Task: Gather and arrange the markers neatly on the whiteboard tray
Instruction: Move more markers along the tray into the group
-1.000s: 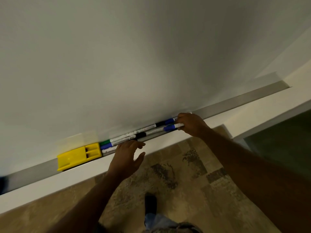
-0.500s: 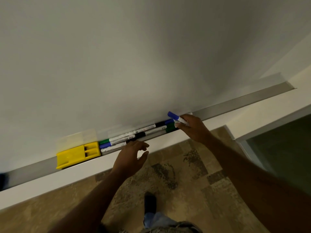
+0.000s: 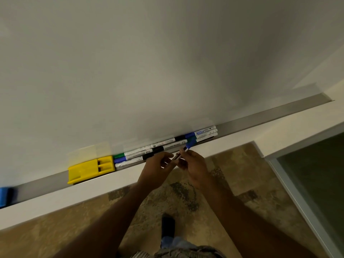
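Both hands meet just in front of the tray's near lip, holding one marker between them. The right hand (image 3: 193, 165) pinches the blue-capped marker (image 3: 183, 152) near its cap end, fingers curled around the barrel, so the blue cap pokes up and to the right toward the tray. The left hand (image 3: 155, 168) closes on the lower end of the same marker, thumb and fingertips meeting around it; most of the barrel is hidden between the two hands. The marker is off the tray, tilted, its cap tip just beside the tray's front edge. On the whiteboard tray (image 3: 270, 117), a long grey metal ledge running from lower left to upper right, the other markers (image 3: 163, 145) lie lengthwise in rows, packed side by side and end to end, with green, blue and black caps showing and white barrels. Their exact number is hard to tell. At the left end of the rows, touching them, sits a yellow eraser (image 3: 89, 169). Well to the left, at the frame's edge, a blue object (image 3: 4, 196) rests on the tray, blurred. Above the tray rises the blank whiteboard (image 3: 149, 62). Below lie the patterned floor (image 3: 186, 192) and the person's dark shoe (image 3: 168, 225).
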`<state>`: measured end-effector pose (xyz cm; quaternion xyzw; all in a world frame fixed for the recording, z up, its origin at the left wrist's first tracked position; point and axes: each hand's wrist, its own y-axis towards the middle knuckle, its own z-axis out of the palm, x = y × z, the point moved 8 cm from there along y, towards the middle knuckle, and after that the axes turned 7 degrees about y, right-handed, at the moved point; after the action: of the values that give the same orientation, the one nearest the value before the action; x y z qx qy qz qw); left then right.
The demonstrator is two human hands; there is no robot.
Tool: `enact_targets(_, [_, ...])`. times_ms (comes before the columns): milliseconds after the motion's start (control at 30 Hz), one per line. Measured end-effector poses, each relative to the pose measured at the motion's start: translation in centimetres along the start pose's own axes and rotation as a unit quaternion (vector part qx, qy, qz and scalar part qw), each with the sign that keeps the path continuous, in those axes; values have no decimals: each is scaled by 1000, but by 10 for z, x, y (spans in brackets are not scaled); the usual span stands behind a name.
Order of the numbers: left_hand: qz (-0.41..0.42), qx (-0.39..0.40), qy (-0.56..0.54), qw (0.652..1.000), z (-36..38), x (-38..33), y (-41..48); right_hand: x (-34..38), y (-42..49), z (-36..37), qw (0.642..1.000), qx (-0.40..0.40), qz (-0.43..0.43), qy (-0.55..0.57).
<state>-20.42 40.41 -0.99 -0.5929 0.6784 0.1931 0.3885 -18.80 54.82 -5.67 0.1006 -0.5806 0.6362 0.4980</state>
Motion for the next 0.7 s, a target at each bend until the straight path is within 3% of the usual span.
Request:
enact_targets(267, [67, -27, 151, 986, -19, 7, 12, -5, 4, 8, 999, -9, 4, -46])
enact_targets(600, [104, -43, 197, 974, -28, 11, 22, 10, 14, 1, 998, -55, -39, 18])
enact_targets(700, [100, -63, 231, 966, -31, 14, 26, 19, 17, -8, 991, -76, -93, -51])
